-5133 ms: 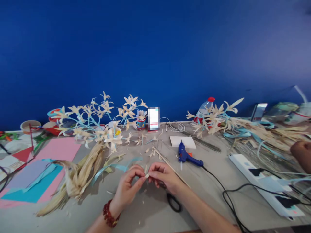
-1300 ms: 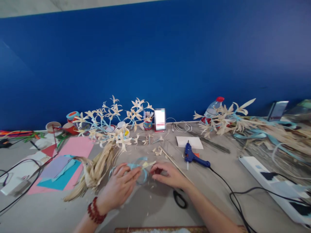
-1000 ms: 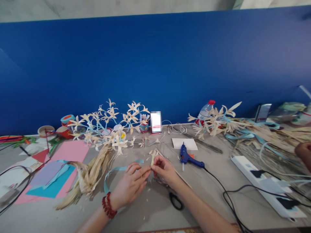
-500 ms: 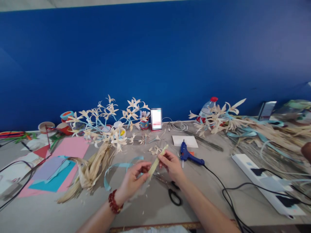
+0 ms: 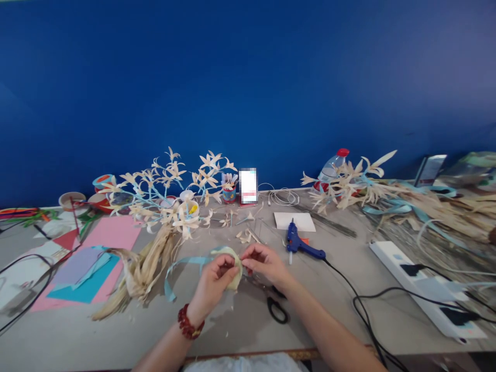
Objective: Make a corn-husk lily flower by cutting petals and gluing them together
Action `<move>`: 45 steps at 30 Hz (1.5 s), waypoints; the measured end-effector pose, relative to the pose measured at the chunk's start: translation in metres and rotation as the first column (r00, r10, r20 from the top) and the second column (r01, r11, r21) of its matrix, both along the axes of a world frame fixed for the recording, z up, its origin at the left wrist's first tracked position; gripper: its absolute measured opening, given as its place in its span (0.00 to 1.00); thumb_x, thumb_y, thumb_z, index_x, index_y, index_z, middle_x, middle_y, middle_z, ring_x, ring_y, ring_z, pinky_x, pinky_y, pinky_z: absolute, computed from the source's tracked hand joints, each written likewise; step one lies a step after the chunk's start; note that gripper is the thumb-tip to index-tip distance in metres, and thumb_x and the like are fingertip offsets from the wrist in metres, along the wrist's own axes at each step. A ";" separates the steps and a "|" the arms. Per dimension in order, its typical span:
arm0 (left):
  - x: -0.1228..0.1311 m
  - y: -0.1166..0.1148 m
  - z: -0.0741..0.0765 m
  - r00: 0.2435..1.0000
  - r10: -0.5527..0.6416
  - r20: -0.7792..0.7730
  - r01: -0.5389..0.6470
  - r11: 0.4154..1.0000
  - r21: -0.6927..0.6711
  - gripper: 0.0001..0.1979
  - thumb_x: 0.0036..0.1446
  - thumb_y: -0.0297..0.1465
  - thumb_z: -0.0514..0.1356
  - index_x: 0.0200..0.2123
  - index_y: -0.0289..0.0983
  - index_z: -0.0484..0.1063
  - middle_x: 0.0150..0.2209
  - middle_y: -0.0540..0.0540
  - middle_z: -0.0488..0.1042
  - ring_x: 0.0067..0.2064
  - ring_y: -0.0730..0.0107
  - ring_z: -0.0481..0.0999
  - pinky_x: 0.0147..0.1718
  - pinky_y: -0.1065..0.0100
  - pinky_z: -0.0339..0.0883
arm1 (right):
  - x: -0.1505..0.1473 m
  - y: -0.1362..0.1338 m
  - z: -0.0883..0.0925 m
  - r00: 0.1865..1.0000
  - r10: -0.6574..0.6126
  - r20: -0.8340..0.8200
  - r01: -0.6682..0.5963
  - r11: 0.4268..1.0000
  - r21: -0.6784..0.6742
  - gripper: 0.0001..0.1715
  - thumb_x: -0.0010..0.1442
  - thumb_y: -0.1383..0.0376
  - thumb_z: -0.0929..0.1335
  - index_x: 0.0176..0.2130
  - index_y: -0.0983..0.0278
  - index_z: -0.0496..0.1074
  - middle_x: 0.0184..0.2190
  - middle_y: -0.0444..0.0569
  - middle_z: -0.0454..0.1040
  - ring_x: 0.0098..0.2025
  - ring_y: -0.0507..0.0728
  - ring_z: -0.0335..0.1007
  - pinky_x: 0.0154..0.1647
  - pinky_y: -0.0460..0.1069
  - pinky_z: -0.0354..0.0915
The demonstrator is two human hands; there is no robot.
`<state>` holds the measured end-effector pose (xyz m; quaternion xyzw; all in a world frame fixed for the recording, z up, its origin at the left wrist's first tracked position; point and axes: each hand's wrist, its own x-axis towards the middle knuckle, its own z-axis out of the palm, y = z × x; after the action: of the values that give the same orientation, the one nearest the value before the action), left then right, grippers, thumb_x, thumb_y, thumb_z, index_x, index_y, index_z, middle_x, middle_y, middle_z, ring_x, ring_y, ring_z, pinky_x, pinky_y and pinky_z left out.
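My left hand (image 5: pixel 214 281), with a red bead bracelet at the wrist, and my right hand (image 5: pixel 263 264) meet at the middle of the grey table (image 5: pixel 240 330). Both pinch a pale yellow husk strip (image 5: pixel 233 268) that is bent over into a loop between the fingertips. A light blue ribbon (image 5: pixel 182 266) runs from under my left hand off to the left. Black-handled scissors (image 5: pixel 271 302) lie on the table just under my right wrist.
A blue glue gun (image 5: pixel 299 245) with a black cord lies to the right. A white power strip (image 5: pixel 422 289) sits at far right. Dried husks (image 5: pixel 143 268), husk flower branches (image 5: pixel 174 186), coloured paper sheets (image 5: pixel 89 258), and a red-capped bottle (image 5: pixel 329 170) surround the hands.
The husk strip was held straight and slanted between my hands half a second ago; now it is folded over into a loop and my hands have come close together.
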<state>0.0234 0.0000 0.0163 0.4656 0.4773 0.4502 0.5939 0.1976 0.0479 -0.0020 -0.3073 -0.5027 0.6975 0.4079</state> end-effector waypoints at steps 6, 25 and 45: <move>0.002 -0.007 -0.007 0.991 0.055 -0.124 -0.041 0.993 0.113 0.14 0.55 0.42 0.61 0.35 0.36 0.70 0.26 0.52 0.68 0.23 0.76 0.65 0.16 0.77 0.63 | -0.006 -0.005 0.005 0.996 0.086 0.014 -0.085 0.995 -0.052 0.20 0.49 0.54 0.76 0.29 0.64 0.67 0.23 0.39 0.67 0.23 0.48 0.62 0.24 0.43 0.61; 0.004 -0.019 -0.001 0.990 -0.113 -0.082 0.111 0.993 -0.027 0.16 0.56 0.42 0.60 0.28 0.37 0.62 0.17 0.57 0.65 0.13 0.84 0.59 0.13 0.79 0.52 | -0.004 -0.006 0.007 0.974 -0.212 -0.077 0.211 0.977 -0.016 0.20 0.47 0.58 0.77 0.28 0.62 0.65 0.21 0.38 0.66 0.20 0.48 0.62 0.21 0.44 0.64; 0.002 -0.013 0.009 0.983 0.019 -0.184 0.030 0.966 0.259 0.14 0.58 0.40 0.59 0.42 0.36 0.71 0.42 0.42 0.74 0.45 0.62 0.73 0.44 0.64 0.67 | -0.006 -0.013 0.008 1.000 -0.005 -0.015 0.006 0.999 0.049 0.21 0.49 0.55 0.76 0.32 0.62 0.65 0.22 0.38 0.66 0.21 0.48 0.60 0.21 0.43 0.58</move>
<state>0.0257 -0.0132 0.0252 0.5806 0.4660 0.4621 0.4819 0.1912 0.0350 0.0064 -0.2937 -0.5156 0.6861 0.4209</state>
